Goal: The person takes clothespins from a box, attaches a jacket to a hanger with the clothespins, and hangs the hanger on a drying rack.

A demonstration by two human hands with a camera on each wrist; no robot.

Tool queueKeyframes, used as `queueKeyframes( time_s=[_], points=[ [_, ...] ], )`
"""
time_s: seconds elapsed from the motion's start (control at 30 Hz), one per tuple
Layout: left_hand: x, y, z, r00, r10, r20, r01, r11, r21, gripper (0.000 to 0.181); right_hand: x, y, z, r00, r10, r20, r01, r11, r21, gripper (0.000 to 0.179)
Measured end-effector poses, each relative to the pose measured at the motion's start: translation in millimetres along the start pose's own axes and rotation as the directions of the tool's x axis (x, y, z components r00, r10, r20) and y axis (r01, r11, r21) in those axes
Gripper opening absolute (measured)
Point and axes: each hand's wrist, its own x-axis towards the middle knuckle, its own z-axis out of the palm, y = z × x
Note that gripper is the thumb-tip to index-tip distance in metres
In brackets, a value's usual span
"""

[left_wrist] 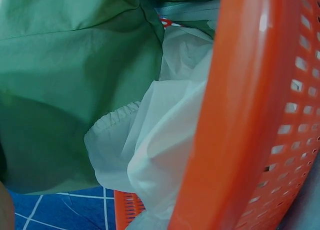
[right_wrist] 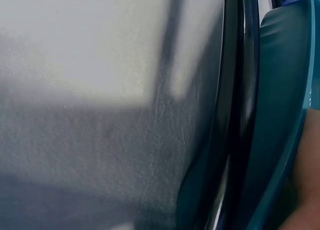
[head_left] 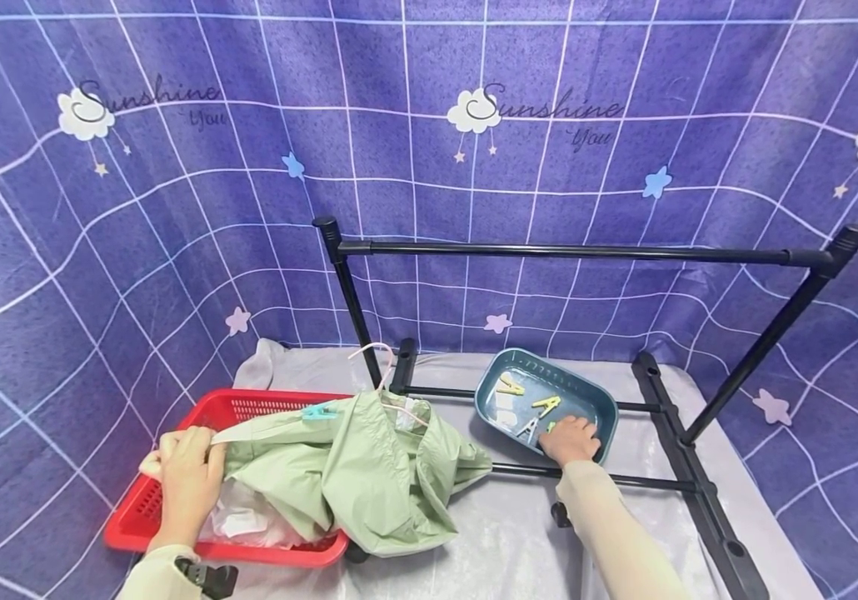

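A light green garment (head_left: 380,475) hangs on a pink hanger (head_left: 376,346) and drapes over a red basket (head_left: 264,552). My left hand (head_left: 191,471) grips the garment's left end above the basket. One teal clothespin (head_left: 320,411) is clipped to its upper edge. My right hand (head_left: 573,439) reaches into a dark teal tray (head_left: 486,421), fingers pointing down; the fingertips are hidden. Beside it lie a yellow clothespin (head_left: 546,406), another yellow clothespin (head_left: 510,385) and a white clothespin (head_left: 528,429). A small light green clothespin (head_left: 551,427) shows at its thumb side.
White fabric (left_wrist: 165,145) lies in the basket under the garment. A black rack frame stands behind, with a top bar (head_left: 579,251), a right post (head_left: 751,358) and low rails (head_left: 526,470) by the tray. A grid-patterned purple curtain (head_left: 549,167) surrounds the grey-white surface (head_left: 504,533).
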Motion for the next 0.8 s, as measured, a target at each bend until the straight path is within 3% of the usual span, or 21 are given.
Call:
queueKeyframes(
  time_s=[0.8],
  points=[
    [0.7, 0.4, 0.4, 1.000, 0.000, 0.003, 0.000, 1.000, 0.001, 0.011, -1.5, -0.6, -3.4, 0.999, -0.010, 0.052, 0.009, 1.000, 0.023, 0.061]
  ],
)
